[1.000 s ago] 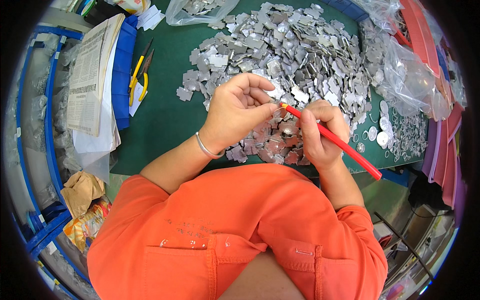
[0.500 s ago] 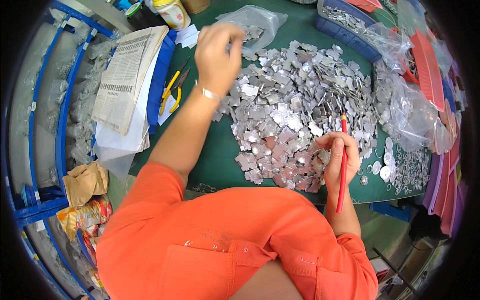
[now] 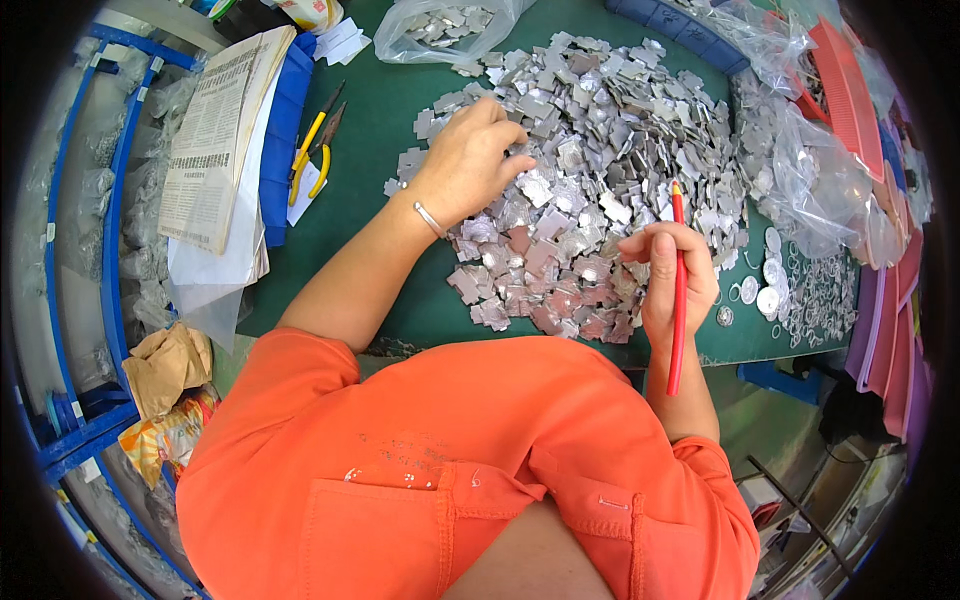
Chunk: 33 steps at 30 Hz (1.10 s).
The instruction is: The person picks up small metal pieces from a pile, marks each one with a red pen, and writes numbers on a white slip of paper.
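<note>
A broad heap of small flat silver metal plates (image 3: 560, 200) with notched edges covers the middle of the green table. My left hand (image 3: 472, 158) rests over the heap's left side, palm down. Its thumb and index finger are apart, and I see nothing between them. The tips of its other fingers are hidden. At the heap's near right edge my right hand (image 3: 678, 275) holds a red pencil (image 3: 679, 320), point facing away from me. A clear plastic bag (image 3: 480, 45) containing similar plates lies at the far side of the heap.
Yellow-handled pliers (image 3: 318, 165) lie left of the heap, beside a blue tray (image 3: 277, 170) and newspaper (image 3: 222, 150). Rings and discs (image 3: 800, 305) are scattered at right. A blue bin (image 3: 680, 30), plastic bags (image 3: 810, 180) and a red basket (image 3: 845, 95) stand beyond. Blue shelving (image 3: 125, 210) runs along the left.
My left hand has come back from beside the plastic bag and down onto the heap. My right hand keeps its hold on the pencil. The whole view has shifted slightly.
</note>
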Motion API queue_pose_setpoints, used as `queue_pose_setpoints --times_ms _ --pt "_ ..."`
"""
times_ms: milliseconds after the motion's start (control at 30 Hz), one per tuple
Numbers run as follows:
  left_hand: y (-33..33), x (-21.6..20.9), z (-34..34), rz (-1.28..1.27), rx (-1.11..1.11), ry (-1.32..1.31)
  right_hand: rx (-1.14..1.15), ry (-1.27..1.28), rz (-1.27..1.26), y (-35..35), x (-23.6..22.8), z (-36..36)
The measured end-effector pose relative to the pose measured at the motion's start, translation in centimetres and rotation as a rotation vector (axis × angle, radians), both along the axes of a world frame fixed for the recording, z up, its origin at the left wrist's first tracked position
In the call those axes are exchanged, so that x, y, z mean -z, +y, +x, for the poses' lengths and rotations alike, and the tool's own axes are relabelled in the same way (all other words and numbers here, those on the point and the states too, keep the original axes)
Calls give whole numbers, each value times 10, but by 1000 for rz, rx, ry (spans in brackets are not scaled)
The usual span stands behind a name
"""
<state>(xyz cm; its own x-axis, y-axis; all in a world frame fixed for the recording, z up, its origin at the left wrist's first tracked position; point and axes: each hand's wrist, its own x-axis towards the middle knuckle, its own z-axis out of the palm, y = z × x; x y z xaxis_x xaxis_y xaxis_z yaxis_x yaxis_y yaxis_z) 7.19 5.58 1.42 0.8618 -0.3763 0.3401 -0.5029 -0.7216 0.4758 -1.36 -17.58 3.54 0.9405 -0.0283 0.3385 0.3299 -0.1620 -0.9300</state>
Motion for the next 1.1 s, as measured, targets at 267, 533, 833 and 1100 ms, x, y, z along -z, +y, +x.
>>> queue_pose_setpoints --times_ms 267,533,833,1100 --pt "-18 -23 -18 -318 33 -106 26 -63 -122 15 3 15" --pt "-41 -22 -62 -1077 -12 850 -103 -43 180 20 6 14" --pt "-36 -24 -56 -1281 69 1173 -111 -204 15 12 15 15" --pt "-43 -24 -62 -1186 32 782 -139 65 270 17 16 8"
